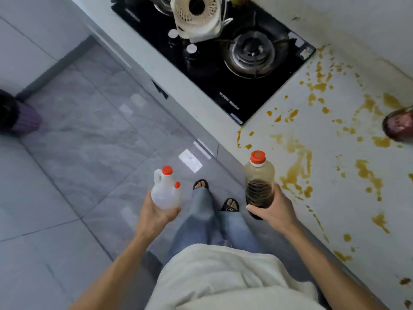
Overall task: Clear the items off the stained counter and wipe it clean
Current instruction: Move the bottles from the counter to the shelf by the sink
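Orange stains [297, 166] cover counter [348, 215]; left hand [156, 211] wraps jug [165, 191], right hand [276, 209] clasps bottle [259, 182] — best kept upright, set well away.

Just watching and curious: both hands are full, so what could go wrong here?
The left hand cradles the white jug on its palm, a loose grip that could slip. The right hand carries the dark bottle beside the stained counter, where a dark jar remains to be moved before wiping.

A home kitchen: gas hob [223, 57] set in a stained counter [335, 153], tiled floor [78, 153].
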Tool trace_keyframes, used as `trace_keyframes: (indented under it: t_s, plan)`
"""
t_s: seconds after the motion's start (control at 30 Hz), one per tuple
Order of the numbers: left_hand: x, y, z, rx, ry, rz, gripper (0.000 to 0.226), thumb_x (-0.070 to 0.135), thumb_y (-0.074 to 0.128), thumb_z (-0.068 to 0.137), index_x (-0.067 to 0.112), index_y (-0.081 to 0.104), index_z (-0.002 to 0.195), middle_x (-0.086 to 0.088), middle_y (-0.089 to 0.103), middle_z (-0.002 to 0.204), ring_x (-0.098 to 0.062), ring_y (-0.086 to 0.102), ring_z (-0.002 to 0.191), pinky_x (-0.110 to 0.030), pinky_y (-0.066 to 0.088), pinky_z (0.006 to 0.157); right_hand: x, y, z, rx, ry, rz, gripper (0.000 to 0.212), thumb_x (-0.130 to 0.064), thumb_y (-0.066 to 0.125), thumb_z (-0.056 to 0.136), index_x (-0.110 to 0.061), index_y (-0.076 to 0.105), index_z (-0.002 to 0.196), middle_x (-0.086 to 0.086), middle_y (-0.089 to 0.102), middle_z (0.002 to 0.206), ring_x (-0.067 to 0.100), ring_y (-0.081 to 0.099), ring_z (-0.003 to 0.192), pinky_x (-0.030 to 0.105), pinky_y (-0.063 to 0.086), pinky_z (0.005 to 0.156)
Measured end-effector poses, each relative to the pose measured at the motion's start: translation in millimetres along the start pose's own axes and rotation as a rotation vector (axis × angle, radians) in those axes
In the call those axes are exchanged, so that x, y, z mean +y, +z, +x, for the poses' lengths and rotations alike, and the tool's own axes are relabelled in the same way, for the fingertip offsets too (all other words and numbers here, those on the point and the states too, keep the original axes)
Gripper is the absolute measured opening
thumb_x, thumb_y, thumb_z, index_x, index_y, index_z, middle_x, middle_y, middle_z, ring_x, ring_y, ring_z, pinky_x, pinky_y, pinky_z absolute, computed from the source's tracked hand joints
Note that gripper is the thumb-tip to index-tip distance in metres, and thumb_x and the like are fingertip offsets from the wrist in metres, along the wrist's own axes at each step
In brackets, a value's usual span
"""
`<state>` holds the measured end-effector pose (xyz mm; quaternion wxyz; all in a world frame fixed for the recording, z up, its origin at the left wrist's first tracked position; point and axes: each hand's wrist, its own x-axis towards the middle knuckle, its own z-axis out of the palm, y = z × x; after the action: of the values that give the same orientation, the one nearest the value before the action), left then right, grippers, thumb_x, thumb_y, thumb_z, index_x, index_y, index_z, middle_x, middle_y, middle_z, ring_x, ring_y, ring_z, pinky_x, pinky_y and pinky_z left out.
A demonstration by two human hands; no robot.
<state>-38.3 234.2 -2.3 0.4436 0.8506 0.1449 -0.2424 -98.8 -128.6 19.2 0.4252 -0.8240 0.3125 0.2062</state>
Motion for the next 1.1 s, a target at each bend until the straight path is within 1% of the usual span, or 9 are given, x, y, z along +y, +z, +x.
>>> trace_keyframes:
  t_s: [0.13, 0.23, 0.33, 0.43, 0.53, 0.77, 0.9, 1.0, 1.1]
  plan:
    - [-47, -28, -21, 0.088, -0.162, -0.072, 0.049, 0.031, 0.086, 0.069, 0.025, 0.061, 0.111, -0.001, 0.070, 0.085, -0.020, 0.065, 0.070, -0.040, 0.056, 0.058, -59, 26, 29, -0.074, -0.120, -0.068, 0.076, -0.058, 0.089, 0.051, -0.039, 0.050, 0.114, -0.019, 0.063, 0.102, 0.009, 0.063, 0.092, 0.026, 0.048, 0.076]
    - [-74, -49, -33, 0.132, -0.259, -0.185, 0.046, 0.027, 0.078, 0.070, 0.024, 0.064, 0.115, -0.012, 0.069, 0.087, -0.019, 0.054, 0.069, -0.040, 0.049, 0.060, -111, 49, 45, -0.134, -0.201, -0.123, 0.071, -0.050, 0.092, 0.059, -0.037, 0.051, 0.115, -0.020, 0.064, 0.102, 0.010, 0.064, 0.094, 0.023, 0.047, 0.075]
    - [-93, -73, -32, 0.181, -0.346, -0.253, 0.040, 0.025, 0.074, 0.069, 0.021, 0.065, 0.108, -0.019, 0.066, 0.084, -0.020, 0.048, 0.065, -0.040, 0.043, 0.056, -161, 75, 58, -0.174, -0.263, -0.166, 0.072, -0.045, 0.093, 0.062, -0.034, 0.053, 0.121, -0.014, 0.068, 0.109, 0.012, 0.065, 0.098, 0.030, 0.052, 0.083]
    - [-109, -100, -19, 0.232, -0.377, -0.248, 0.049, 0.028, 0.079, 0.067, 0.029, 0.067, 0.115, -0.005, 0.070, 0.079, -0.013, 0.053, 0.061, -0.037, 0.047, 0.053, -202, 99, 70, -0.206, -0.287, -0.209, 0.070, -0.039, 0.094, 0.065, -0.029, 0.054, 0.121, -0.007, 0.070, 0.112, 0.016, 0.067, 0.102, 0.038, 0.056, 0.090]
    - [-118, -127, 7, 0.258, -0.384, -0.257, 0.049, 0.032, 0.081, 0.064, 0.030, 0.067, 0.111, 0.004, 0.069, 0.077, -0.008, 0.052, 0.060, -0.028, 0.047, 0.052, -228, 121, 83, -0.240, -0.283, -0.258, 0.071, -0.036, 0.094, 0.066, -0.028, 0.055, 0.124, -0.006, 0.071, 0.114, 0.017, 0.067, 0.105, 0.036, 0.054, 0.090]
    - [-100, -196, 94, 0.355, -0.352, -0.298, 0.058, 0.033, 0.082, 0.061, 0.039, 0.067, 0.117, 0.006, 0.072, 0.084, -0.007, 0.058, 0.063, -0.032, 0.052, 0.054, -265, 148, 124, -0.270, -0.234, -0.325, 0.077, -0.038, 0.096, 0.061, -0.029, 0.055, 0.126, -0.007, 0.072, 0.114, 0.018, 0.068, 0.105, 0.040, 0.056, 0.091]
    - [-72, -236, 146, 0.474, -0.387, -0.343, 0.064, 0.049, 0.089, 0.059, 0.066, 0.054, 0.110, 0.036, 0.068, 0.098, 0.007, 0.068, 0.082, -0.015, 0.051, 0.058, -295, 156, 153, -0.256, -0.220, -0.350, 0.074, -0.044, 0.095, 0.059, -0.037, 0.053, 0.119, -0.015, 0.069, 0.105, 0.005, 0.065, 0.091, 0.023, 0.050, 0.072]
    - [-53, -264, 183, 0.517, -0.381, -0.361, 0.066, 0.050, 0.087, 0.057, 0.073, 0.050, 0.107, 0.048, 0.061, 0.099, 0.010, 0.066, 0.082, -0.018, 0.049, 0.061, -325, 168, 184, -0.259, -0.204, -0.358, 0.074, -0.043, 0.095, 0.060, -0.036, 0.053, 0.120, -0.010, 0.071, 0.108, 0.016, 0.067, 0.096, 0.032, 0.052, 0.080]
    - [-48, -286, 208, 0.519, -0.423, -0.348, 0.067, 0.045, 0.086, 0.057, 0.063, 0.053, 0.111, 0.031, 0.070, 0.098, 0.000, 0.070, 0.090, -0.027, 0.056, 0.067, -366, 183, 215, -0.292, -0.213, -0.364, 0.073, -0.042, 0.095, 0.063, -0.039, 0.050, 0.121, -0.008, 0.071, 0.108, 0.019, 0.067, 0.097, 0.032, 0.053, 0.080]
